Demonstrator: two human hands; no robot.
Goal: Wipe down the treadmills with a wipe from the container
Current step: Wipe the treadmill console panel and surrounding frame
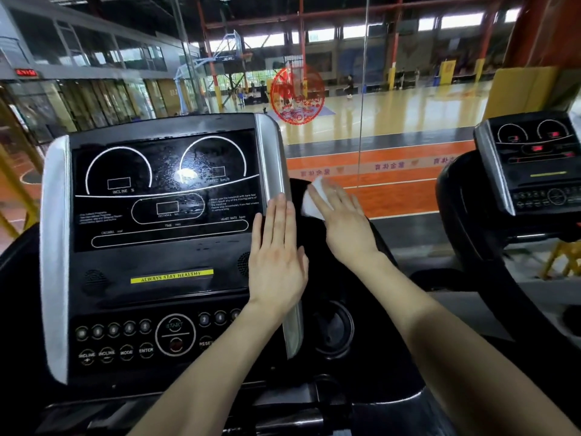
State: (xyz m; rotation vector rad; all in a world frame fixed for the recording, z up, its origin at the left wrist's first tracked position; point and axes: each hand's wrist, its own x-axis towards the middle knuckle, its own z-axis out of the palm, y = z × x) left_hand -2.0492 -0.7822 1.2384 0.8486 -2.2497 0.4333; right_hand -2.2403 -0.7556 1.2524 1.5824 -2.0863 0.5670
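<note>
Wipe under right hand, left hand flat on treadmill console

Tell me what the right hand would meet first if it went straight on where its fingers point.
Probably the console's silver side trim: the right hand, flat on the wipe, points up-left toward it. Depth is unclear; it might pass behind the trim instead.

Left hand: flat, palm down, fingers straight, together, pointing forward. Right hand: palm down, fingers extended, angled left. Both forearms bare, outstretched.
</note>
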